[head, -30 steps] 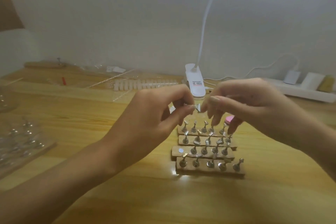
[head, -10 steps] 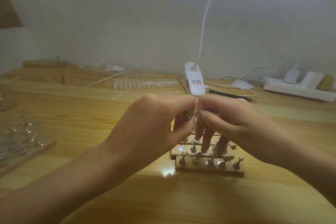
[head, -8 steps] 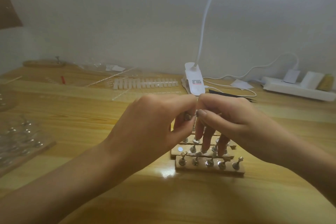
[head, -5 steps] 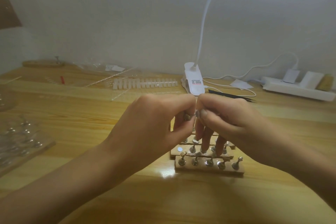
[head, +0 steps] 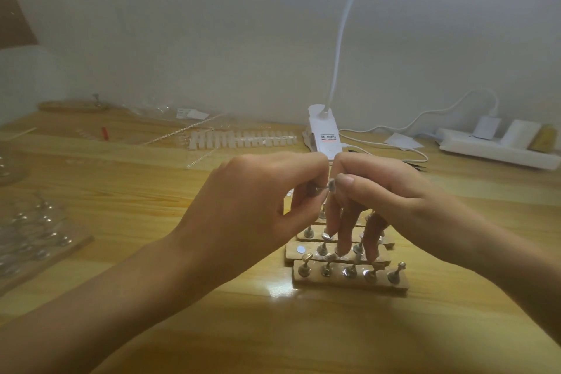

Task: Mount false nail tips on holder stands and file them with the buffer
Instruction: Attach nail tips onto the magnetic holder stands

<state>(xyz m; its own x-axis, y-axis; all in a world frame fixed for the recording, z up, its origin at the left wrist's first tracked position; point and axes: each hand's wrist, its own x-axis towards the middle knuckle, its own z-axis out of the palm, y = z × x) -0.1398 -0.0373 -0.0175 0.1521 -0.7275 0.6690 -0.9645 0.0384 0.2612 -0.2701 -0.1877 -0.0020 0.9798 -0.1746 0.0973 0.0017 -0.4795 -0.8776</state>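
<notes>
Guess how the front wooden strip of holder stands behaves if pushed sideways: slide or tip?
Probably slides, not tips: the front wooden strip lies low and flat on the glossy table. Its metal stands lean different ways, so they may sit loosely and topple.

A white clip lamp (head: 324, 133) stands on the wooden table (head: 303, 337) at twelve o'clock, its pale gooseneck rising along the wall. At two o'clock lies a white power strip (head: 498, 149), with a white cable (head: 425, 114) looping toward the lamp and a paper scrap (head: 400, 140) between them. Clear plastic packaging (head: 170, 118) lies at ten o'clock, a small red piece (head: 104, 133) just beside it.
</notes>
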